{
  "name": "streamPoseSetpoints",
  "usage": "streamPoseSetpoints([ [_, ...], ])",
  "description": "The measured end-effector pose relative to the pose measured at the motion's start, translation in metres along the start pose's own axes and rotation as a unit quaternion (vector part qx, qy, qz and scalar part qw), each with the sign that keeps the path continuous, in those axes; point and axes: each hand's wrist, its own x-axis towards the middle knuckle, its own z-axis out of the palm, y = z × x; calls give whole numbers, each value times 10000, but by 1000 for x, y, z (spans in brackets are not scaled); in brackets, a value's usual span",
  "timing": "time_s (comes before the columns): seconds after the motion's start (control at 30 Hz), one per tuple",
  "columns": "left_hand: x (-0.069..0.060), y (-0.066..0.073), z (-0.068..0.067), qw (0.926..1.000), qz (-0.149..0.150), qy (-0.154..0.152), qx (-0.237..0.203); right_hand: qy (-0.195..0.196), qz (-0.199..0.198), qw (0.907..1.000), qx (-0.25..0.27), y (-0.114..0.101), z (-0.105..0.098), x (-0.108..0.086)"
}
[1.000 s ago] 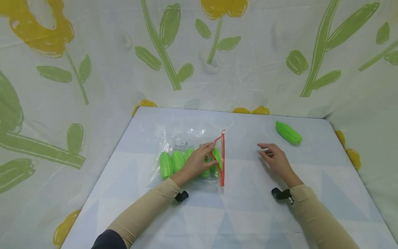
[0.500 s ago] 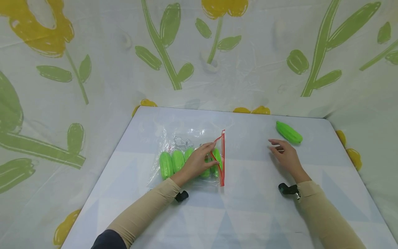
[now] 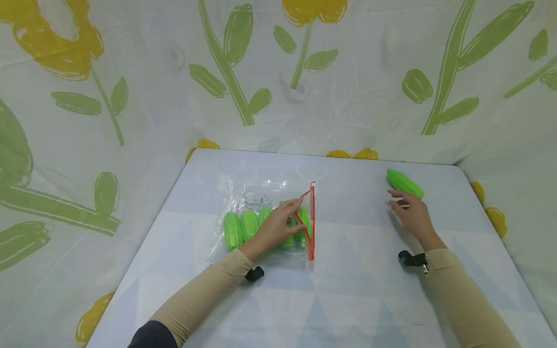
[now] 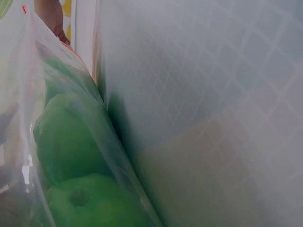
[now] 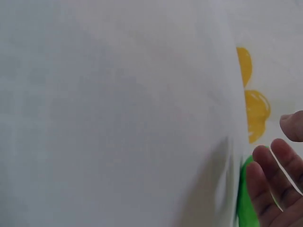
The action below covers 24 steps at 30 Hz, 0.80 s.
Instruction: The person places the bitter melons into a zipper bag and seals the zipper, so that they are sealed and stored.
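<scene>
A clear zip bag (image 3: 261, 187) with a red-edged mouth lies on the table, holding several green cucumber-like vegetables (image 3: 232, 231) side by side. My left hand (image 3: 274, 227) reaches over it and pinches one red edge between thumb and fingers, so the mouth gapes. The left wrist view shows the vegetables (image 4: 71, 137) through the film; part of a hand is at the top. One more green cucumber-like vegetable (image 3: 403, 181) lies at the back right. Just in front of it is my right hand (image 3: 415, 215), fingers loosely bent, thumb apart, nothing held. Whether they touch, I cannot tell.
The pale patterned table (image 3: 348, 290) ends at a back edge close behind the loose vegetable. A white curtain (image 3: 348, 111) with green and yellow plant prints surrounds it. A black wrist camera (image 3: 411, 259) sticks out under the right wrist.
My right hand has moved right and slightly away from me, up to the loose vegetable, now overlapping its near end in the head view. The left hand and bag stay as they were.
</scene>
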Motion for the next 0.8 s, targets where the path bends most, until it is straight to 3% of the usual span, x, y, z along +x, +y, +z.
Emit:
streamPoseSetpoints([
  [0.27, 0, -3, 2, 10000, 2, 12, 11, 227, 179, 9995, -144, 11, -13, 4],
  [0.8, 0, -3, 4, 9999, 46, 59, 78, 853, 105, 9958, -316, 18, -23, 7],
])
